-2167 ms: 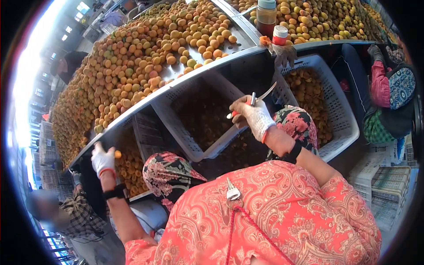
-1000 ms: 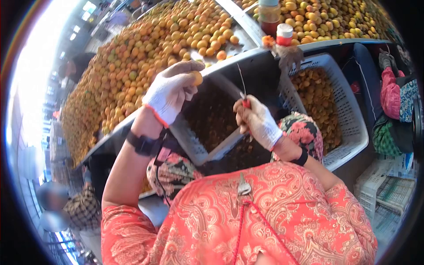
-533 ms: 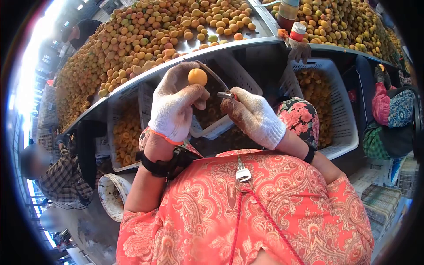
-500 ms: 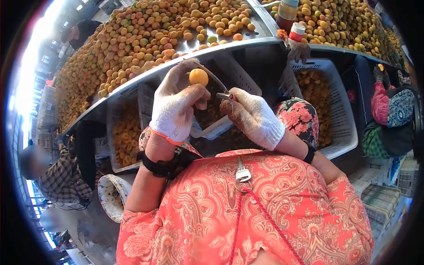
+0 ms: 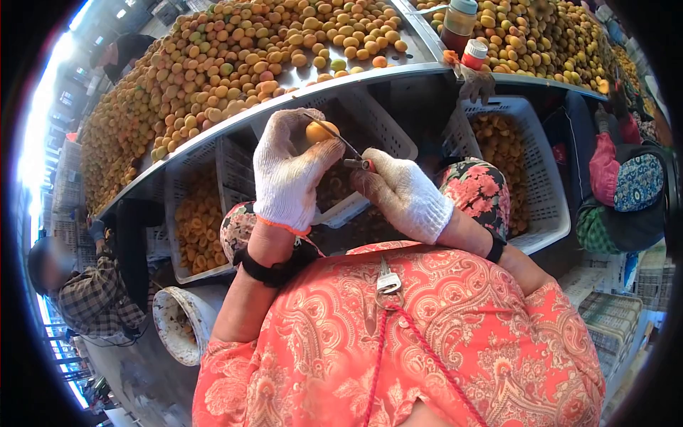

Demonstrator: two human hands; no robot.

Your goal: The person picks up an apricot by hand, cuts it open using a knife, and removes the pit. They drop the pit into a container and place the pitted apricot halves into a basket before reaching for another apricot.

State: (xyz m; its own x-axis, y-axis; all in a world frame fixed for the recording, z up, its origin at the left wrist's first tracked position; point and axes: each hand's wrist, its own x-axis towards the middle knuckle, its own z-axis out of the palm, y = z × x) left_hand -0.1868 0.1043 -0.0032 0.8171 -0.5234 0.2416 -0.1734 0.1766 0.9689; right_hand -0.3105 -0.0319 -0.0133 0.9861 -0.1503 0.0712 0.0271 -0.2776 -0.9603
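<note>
An orange-yellow apricot (image 5: 322, 132) is pinched between the gloved thumb and fingers of my left hand (image 5: 290, 167). My right hand (image 5: 405, 193), also in a white glove with stained fingertips, is closed around the handle of a thin curved knife (image 5: 348, 147). The blade lies across the front of the apricot, its tip near my left fingertips. Both hands are above my lap, just in front of the metal table edge (image 5: 284, 99). Whole apricots (image 5: 213, 71) are heaped on the table beyond them.
Crates of opened fruit stand under the table, one at the left (image 5: 186, 265) and one at the right (image 5: 544, 178). A white bucket (image 5: 200, 313) is at lower left. A jar (image 5: 459, 25) and a red bottle (image 5: 474, 54) stand on the table's divider. Co-workers sit on both sides.
The knife blade has come down from above the apricot to lie across its face. My left hand has shifted slightly right, and my right hand slightly down and left.
</note>
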